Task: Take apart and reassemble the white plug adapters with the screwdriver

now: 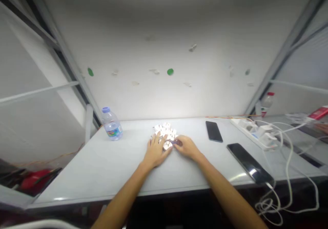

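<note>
Several small white round pieces [166, 130] with dark prong-like marks lie bunched together on the table, their detail washed out by glare. Spread over the near left side of the bunch is my left hand [154, 150], its fingers apart, thumb beside the nearest white round piece [167, 145]. From the right, my right hand [186, 146] pinches a thin purplish tool [174, 142]. The tool points left across the pieces, just above the nearest one; its exact kind is too blurred to tell.
A water bottle [112, 124] stands left on the white table [123, 167]. To the right lie a small phone [214, 131], a larger phone [249, 164] on a cable, and a power strip [256, 135] with chargers. White cables [289, 171] hang over the front edge.
</note>
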Available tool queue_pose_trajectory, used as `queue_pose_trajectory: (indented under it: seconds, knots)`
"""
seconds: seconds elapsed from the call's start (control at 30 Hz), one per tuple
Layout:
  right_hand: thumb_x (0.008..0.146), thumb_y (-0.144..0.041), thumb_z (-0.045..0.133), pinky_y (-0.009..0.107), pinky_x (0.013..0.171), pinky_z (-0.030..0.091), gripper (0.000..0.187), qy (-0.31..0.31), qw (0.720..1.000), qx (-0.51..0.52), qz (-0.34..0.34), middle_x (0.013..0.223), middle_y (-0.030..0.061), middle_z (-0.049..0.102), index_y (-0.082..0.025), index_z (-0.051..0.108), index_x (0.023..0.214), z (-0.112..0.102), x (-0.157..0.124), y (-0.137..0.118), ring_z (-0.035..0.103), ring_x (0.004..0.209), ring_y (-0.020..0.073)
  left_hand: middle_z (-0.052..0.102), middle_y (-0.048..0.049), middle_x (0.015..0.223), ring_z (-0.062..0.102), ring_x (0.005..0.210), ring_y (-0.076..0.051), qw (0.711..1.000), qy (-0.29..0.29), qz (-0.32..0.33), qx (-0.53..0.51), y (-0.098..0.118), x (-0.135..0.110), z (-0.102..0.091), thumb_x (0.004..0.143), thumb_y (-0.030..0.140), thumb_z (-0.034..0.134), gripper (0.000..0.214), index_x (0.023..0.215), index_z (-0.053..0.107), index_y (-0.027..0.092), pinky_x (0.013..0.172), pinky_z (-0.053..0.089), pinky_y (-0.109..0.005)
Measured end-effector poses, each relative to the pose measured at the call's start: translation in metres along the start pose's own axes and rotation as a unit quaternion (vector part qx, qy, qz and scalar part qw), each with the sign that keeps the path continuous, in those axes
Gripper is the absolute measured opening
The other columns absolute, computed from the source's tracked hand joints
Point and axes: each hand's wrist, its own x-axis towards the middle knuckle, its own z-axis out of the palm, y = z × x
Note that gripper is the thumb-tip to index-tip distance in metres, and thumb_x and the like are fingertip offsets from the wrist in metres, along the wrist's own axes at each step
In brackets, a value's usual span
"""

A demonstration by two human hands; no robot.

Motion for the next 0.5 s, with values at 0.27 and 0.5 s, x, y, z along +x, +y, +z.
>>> queue_pose_trajectory:
  seconds: [0.27, 0.5]
  knots:
    - [0.096, -0.030, 0.054, 0.029, 0.080, 0.047, 0.020, -0.026, 0.992, -0.124, -0.015, 0.103, 0.0079, 0.066, -0.020, 0.070, 0.103, 0.003, -0.001, -0.007, 0.062, 0.091, 0.0196, 0.035, -0.0176, 0.156, 0.032, 0.142, -0.038, 0.999, 0.048, 0.002, -0.006, -0.004, -0.009, -0.002, 0.091, 0.052, 0.051, 0.058, 0.141, 0.051, 0.021, 0.111, 0.031, -0.058]
    - [0.092, -0.028, 0.060, 0.031, 0.081, 0.049, 0.015, 0.015, 0.999, -0.023, -0.020, 0.101, 0.0082, 0.068, -0.019, 0.070, 0.099, 0.008, 0.002, 0.004, 0.063, 0.089, 0.0196, 0.046, -0.0144, 0.147, 0.044, 0.132, -0.035, 0.996, 0.085, 0.019, 0.002, -0.015, -0.030, -0.005, 0.088, 0.043, 0.059, 0.045, 0.129, 0.059, 0.024, 0.104, 0.041, -0.055]
